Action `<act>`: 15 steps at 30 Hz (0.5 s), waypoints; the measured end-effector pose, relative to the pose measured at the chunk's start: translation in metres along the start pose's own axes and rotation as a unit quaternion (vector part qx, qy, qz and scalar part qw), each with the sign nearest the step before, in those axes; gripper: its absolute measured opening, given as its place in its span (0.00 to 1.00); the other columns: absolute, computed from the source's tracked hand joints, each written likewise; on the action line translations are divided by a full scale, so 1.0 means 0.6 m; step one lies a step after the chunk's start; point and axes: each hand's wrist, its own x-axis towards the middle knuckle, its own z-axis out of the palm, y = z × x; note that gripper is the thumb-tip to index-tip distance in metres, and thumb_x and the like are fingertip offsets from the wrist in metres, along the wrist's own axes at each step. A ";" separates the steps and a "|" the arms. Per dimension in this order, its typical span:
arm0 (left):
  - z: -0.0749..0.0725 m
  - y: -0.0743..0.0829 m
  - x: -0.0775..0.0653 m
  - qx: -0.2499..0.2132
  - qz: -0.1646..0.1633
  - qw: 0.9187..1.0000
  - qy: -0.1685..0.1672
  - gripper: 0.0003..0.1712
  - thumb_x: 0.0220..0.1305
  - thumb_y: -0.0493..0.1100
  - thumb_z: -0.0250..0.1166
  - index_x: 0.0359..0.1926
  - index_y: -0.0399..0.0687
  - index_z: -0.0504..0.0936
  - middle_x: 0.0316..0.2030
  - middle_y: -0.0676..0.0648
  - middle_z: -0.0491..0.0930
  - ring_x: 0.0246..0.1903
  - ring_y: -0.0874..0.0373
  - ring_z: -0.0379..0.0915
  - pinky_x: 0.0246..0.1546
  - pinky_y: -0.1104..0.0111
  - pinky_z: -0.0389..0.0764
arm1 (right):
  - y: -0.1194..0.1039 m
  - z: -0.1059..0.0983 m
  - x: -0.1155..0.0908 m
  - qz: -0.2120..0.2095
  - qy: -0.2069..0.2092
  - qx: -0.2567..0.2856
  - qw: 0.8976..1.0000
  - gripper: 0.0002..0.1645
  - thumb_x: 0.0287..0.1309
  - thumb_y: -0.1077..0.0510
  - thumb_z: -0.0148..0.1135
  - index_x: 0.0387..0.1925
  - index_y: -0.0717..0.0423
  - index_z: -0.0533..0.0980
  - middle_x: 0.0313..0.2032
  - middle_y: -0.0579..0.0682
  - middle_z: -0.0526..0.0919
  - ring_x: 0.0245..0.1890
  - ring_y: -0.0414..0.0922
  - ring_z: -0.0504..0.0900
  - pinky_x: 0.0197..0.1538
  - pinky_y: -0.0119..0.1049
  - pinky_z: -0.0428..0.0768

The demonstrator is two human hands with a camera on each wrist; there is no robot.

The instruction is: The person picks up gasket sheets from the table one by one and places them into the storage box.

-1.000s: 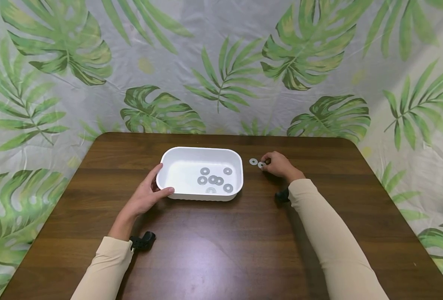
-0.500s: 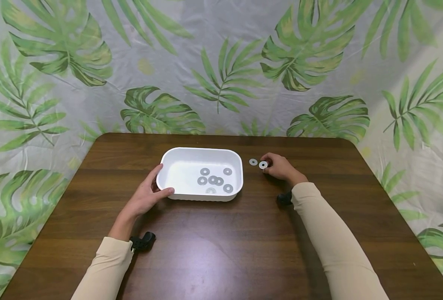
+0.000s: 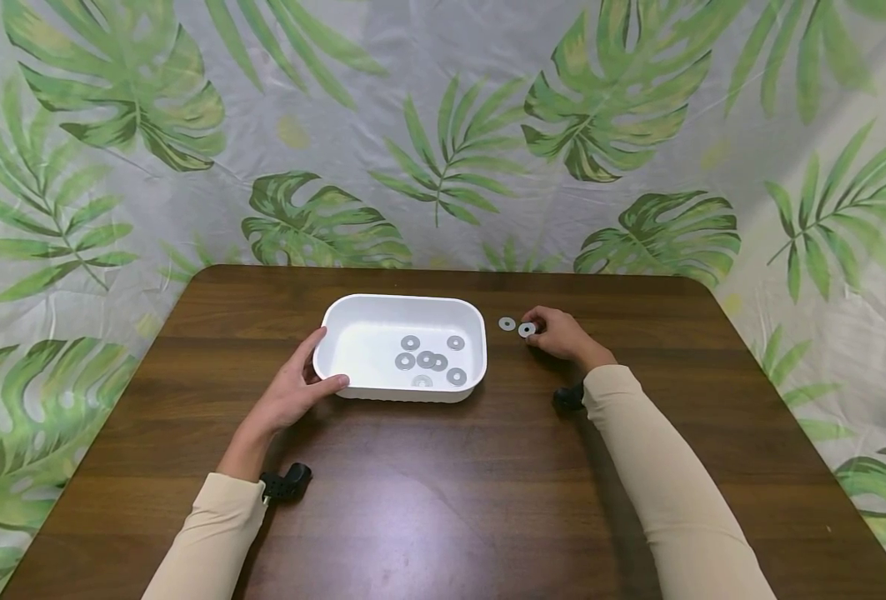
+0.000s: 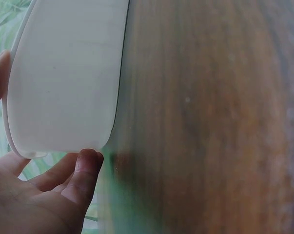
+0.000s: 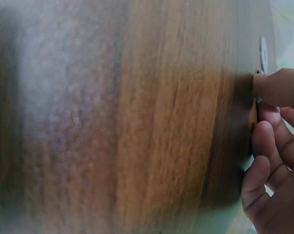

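A white plastic tub [image 3: 367, 389] sits on the table, with several flat grey washers [image 3: 405, 362] lying on its floor, some overlapping. My left hand [image 3: 292, 392] grips the tub's left end, thumb over the near rim; in the left wrist view, fingertips [image 4: 89, 158] touch its outer wall. To the right of the tub, my right hand [image 3: 558, 331] pinches a washer [image 3: 527, 331] between thumb and fingers, at the tabletop. A second washer [image 3: 507, 323] lies flat just left of it. In the right wrist view my fingers mostly hide the pinched washer.
The dark wooden table [image 3: 427, 500] has its far edge a short way behind the tub. Behind it hangs a leaf-patterned cloth [image 3: 443, 150]. Black wrist straps with cameras [image 3: 287, 483] sit at both sleeve ends.
My right hand has shifted slightly right and toward me, and the washer at its fingertips has moved a little right with it. My left hand and the tub stay put.
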 end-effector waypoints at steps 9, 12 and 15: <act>0.001 -0.004 0.001 0.000 -0.001 1.000 0.000 0.53 0.64 0.42 0.67 0.79 0.45 0.43 0.69 0.30 0.63 0.60 0.41 0.69 0.47 0.82 0.69 | 0.005 -0.004 -0.005 -0.002 0.005 0.034 0.999 0.19 0.64 0.59 0.60 0.55 0.62 0.76 0.48 0.60 0.80 0.48 0.54 0.76 0.54 0.47 0.72; 0.001 -0.004 0.001 -0.002 0.000 1.000 0.000 0.53 0.64 0.42 0.67 0.79 0.45 0.43 0.69 0.30 0.63 0.61 0.42 0.69 0.47 0.82 0.69 | 0.006 -0.010 -0.008 -0.006 0.005 0.041 0.999 0.20 0.64 0.59 0.60 0.56 0.62 0.76 0.48 0.61 0.80 0.49 0.55 0.76 0.54 0.48 0.71; 0.000 -0.004 0.002 -0.006 0.002 1.000 0.000 0.53 0.64 0.41 0.67 0.79 0.44 0.43 0.69 0.30 0.63 0.61 0.42 0.68 0.47 0.83 0.69 | 0.006 -0.017 -0.012 -0.009 0.004 0.039 0.999 0.20 0.65 0.59 0.60 0.56 0.62 0.76 0.48 0.61 0.80 0.50 0.55 0.76 0.54 0.48 0.72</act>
